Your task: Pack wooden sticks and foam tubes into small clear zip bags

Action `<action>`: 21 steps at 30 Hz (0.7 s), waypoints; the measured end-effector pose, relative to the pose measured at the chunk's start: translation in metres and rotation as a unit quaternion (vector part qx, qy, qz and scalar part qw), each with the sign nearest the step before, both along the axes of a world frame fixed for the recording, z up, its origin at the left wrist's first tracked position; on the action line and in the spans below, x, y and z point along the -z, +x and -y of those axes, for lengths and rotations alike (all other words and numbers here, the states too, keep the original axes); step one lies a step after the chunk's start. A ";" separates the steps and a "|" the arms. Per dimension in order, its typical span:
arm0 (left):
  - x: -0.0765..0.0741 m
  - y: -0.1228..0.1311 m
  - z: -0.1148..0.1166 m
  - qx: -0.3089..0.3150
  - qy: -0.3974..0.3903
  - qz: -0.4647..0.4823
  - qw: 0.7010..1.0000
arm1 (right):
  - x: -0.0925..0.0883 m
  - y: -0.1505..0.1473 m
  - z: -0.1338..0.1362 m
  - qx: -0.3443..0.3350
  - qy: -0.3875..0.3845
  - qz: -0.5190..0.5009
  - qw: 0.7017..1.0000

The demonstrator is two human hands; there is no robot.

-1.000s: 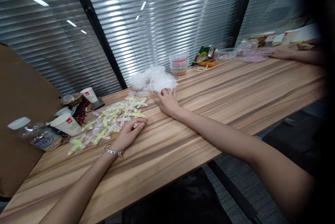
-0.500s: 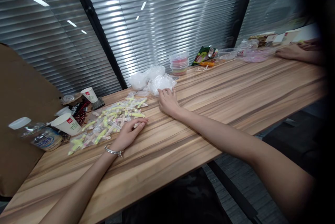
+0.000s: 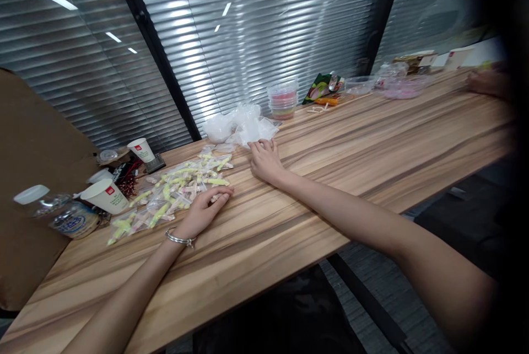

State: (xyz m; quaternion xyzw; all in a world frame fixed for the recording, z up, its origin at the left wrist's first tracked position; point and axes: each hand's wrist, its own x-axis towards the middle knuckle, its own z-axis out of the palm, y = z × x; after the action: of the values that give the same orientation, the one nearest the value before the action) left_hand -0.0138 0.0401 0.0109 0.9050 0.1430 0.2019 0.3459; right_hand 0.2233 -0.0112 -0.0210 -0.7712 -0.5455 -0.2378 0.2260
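Crumpled clear plastic (image 3: 249, 127) toward the wooden table's (image 3: 330, 169) back edge, right hand (image 3: 266, 164) curled at its near side, grip unclear, left hand (image 3: 202, 213) loosely curled beside bagged yellow and pink pieces (image 3: 165, 193), its hold unclear, paper cups (image 3: 104, 198) and a bottle (image 3: 71, 218) farther left.

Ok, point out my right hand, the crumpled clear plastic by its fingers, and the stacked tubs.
Right hand (image 3: 266, 164): head view, on the back of the hand.
Crumpled clear plastic (image 3: 250, 127): head view, on its front.
Stacked tubs (image 3: 283, 101): head view, mid-side of the stack.
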 end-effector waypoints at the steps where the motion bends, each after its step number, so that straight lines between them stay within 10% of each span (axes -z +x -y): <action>1: 0.000 0.000 0.000 0.001 -0.001 0.001 1.000 | 0.000 0.000 0.000 0.000 0.000 0.000 1.000; 21: -0.001 0.000 0.000 -0.001 -0.002 0.004 1.000 | -0.008 -0.004 0.007 -0.030 -0.007 0.047 0.998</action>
State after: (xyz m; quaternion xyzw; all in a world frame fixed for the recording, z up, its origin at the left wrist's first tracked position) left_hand -0.0136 0.0396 0.0115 0.9035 0.1431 0.2052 0.3481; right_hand 0.2196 -0.0179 -0.0128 -0.7442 -0.5796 -0.2632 0.2022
